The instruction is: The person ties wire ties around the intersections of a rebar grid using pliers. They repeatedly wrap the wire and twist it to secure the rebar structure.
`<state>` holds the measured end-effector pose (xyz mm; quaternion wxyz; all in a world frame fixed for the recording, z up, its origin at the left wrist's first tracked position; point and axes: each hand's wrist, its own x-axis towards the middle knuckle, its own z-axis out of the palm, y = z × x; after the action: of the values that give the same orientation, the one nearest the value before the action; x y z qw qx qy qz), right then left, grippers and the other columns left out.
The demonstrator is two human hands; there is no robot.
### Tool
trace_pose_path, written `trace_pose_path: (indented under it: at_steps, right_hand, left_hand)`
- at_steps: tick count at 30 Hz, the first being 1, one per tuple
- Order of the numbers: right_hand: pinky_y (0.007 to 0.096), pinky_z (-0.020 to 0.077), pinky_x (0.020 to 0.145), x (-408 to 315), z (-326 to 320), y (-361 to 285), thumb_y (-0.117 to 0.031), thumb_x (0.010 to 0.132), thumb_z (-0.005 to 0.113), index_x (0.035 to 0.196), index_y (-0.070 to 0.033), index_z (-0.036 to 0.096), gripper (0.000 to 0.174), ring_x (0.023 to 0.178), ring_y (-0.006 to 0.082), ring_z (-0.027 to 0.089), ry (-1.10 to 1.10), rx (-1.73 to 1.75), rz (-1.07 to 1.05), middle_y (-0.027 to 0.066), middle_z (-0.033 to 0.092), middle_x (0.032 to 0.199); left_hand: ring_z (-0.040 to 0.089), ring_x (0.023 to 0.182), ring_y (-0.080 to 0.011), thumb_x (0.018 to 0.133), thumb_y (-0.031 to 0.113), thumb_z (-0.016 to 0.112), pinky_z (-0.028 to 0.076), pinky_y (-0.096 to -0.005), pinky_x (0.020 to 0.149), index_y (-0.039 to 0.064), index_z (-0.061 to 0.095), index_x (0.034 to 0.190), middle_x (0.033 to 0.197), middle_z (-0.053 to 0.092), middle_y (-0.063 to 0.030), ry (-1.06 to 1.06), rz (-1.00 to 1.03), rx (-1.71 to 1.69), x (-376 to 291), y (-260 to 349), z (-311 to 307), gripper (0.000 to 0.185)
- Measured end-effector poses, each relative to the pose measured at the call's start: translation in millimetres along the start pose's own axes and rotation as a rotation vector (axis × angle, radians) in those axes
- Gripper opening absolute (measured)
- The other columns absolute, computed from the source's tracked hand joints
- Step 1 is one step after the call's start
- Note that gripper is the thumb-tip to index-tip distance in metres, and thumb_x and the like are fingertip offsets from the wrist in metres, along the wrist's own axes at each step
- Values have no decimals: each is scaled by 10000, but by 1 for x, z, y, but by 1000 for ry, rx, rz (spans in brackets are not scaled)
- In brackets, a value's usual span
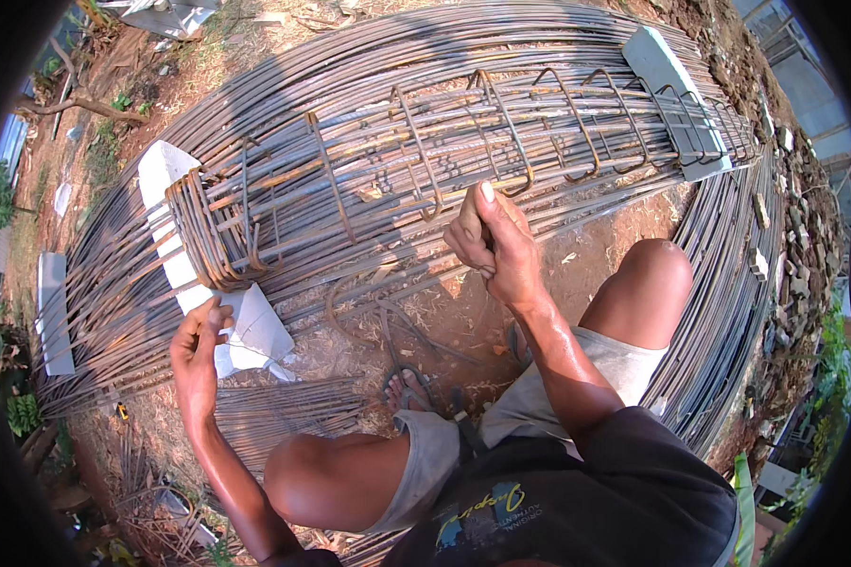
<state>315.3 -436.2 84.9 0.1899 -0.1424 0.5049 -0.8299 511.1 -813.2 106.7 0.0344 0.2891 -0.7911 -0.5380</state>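
A steel rebar cage [425, 152] lies across the view in front of me, long ribbed bars with rectangular stirrups spaced along them. At its left end several rusty stirrups [198, 234] are bunched together. My left hand [197, 347] is raised near that end, over a broken white block [259, 329], with thumb and fingertips pinched. A thin dark line, perhaps wire, runs from near these fingertips; whether they grip it is unclear. My right hand [495, 237] is curled, thumb along the forefinger, near the cage's lower edge. Anything inside it is hidden.
Many loose rebars [312, 53] lie beneath and beyond the cage. White blocks [174, 212] [670, 92] sit under its two ends. Bent metal pieces [397, 322] lie by my sandalled foot [405, 388]. More bars [702, 312] and rubble [798, 241] lie at right.
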Motion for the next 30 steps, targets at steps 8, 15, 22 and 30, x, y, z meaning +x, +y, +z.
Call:
trace_pose_path:
  at_steps: [8,15,22,30]
  right_hand:
    - [284,288,573,-12,60,9,-526,1166,511,801,-81,604,582,616,76,343,-112,-324,347,-58,406,664]
    - [282,339,609,-16,17,-8,-483,1149,570,951,-38,743,517,666,84,410,-367,-380,565,-28,473,708]
    - [278,465,714,-33,26,55,-360,1131,655,1262,-60,771,347,783,87,524,-170,-245,406,-7,622,923]
    - [308,544,826,-48,36,71,-288,1136,644,1393,-80,742,345,869,121,662,-279,-552,216,95,751,1034]
  left_hand:
    - [358,595,-26,1134,351,662,323,-231,532,10,704,1353,710,433,83,-496,80,-263,40,166,153,407]
    - [632,569,-77,1097,268,722,478,-243,436,-10,732,1052,735,685,-54,-650,14,-354,40,122,140,281]
    - [669,495,-133,1050,267,789,522,-267,404,-35,754,896,691,729,-112,-582,16,-150,39,94,130,341]
    - [634,406,-184,1118,528,614,509,-292,370,-54,775,893,583,684,-151,-454,-146,-248,51,76,121,644]
